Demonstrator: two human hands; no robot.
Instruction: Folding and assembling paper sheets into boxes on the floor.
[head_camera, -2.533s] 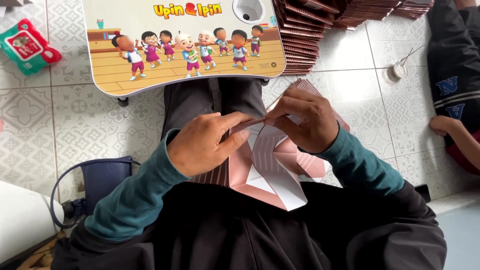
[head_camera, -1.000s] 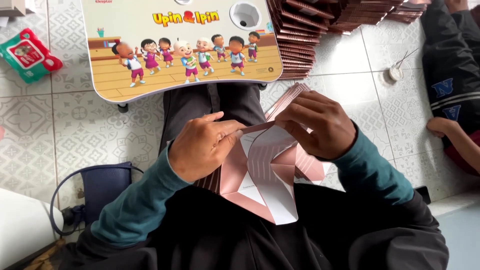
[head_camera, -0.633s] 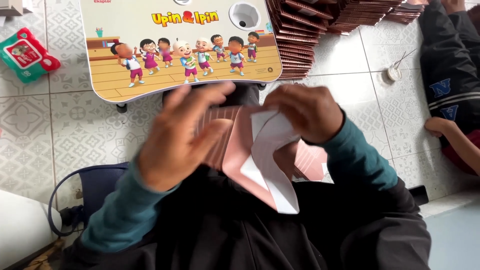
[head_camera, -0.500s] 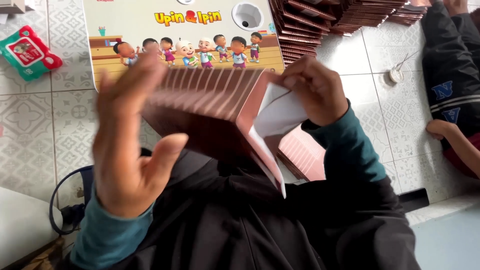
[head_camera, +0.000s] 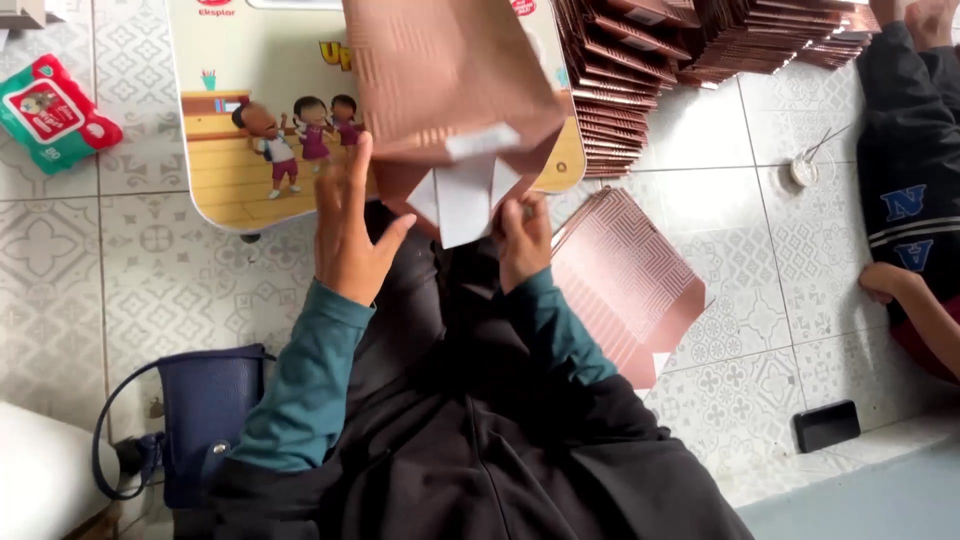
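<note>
Sleeves: teal, long, snug at both wrists.
Torso garment: black, loosely draped cloth.
Hands: bare, no gloves or rings.

Red-green soft wipes pack (head_camera: 55, 112) on tiles far left; black phone (head_camera: 826, 426) lower right.

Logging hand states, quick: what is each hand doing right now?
Left hand: open, fingers spread beside the rose-gold paper bag.
Right hand: closed on the bag's bottom flap.

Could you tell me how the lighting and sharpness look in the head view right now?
Head view: soft, even daylight, no harsh shadows; faint sheen on the floor tiles; the paper bag and both hands, left and right, slightly soft from motion; the stack of flat bags reasonably crisp.
</note>
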